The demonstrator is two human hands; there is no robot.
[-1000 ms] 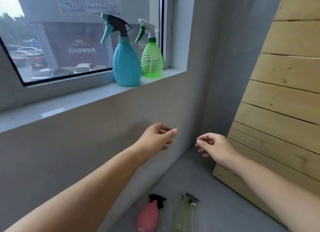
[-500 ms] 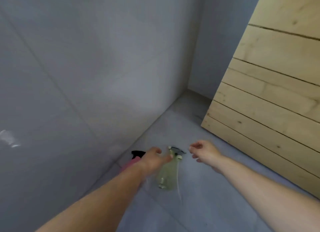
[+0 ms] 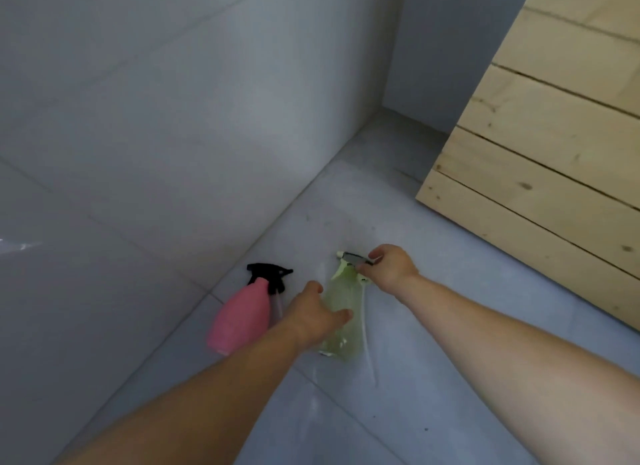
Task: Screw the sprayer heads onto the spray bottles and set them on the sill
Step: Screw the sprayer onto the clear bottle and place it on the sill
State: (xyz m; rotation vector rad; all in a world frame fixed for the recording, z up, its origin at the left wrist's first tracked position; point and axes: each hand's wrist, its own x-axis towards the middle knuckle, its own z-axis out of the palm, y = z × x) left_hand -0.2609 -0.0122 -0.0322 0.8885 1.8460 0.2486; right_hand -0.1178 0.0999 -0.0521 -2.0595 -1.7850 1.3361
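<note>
Two spray bottles lie on their sides on the grey tiled floor (image 3: 398,412), close to the foot of the wall (image 3: 156,118). The left hand (image 3: 313,317) is spread open over the body of the pale green translucent bottle (image 3: 341,312), thumb and fingers either side of it, touching or about to touch but not yet closed round it. The right hand (image 3: 389,267) has its fingers pinched on the grey-and-white sprayer head (image 3: 351,258) at that bottle's neck; whether the head is threaded on or merely lying there cannot be told. A thin dip tube (image 3: 367,343) runs alongside the bottle on the floor, which suggests the head is loose. The likely trouble, then: if the right hand lifts by the head alone, it may come away and leave the bottle rolling on the smooth tile, and the trailing tube could snag or bend rather than go down the neck. The soft-looking bottle may also squash under a hard left-hand squeeze, making the threads cross. The pink bottle (image 3: 240,317) lies just beside the left forearm, its black sprayer head (image 3: 268,274) at the neck; a careless sweep could knock it towards the wall. The wooden plank panel (image 3: 536,152) stands well apart.
</note>
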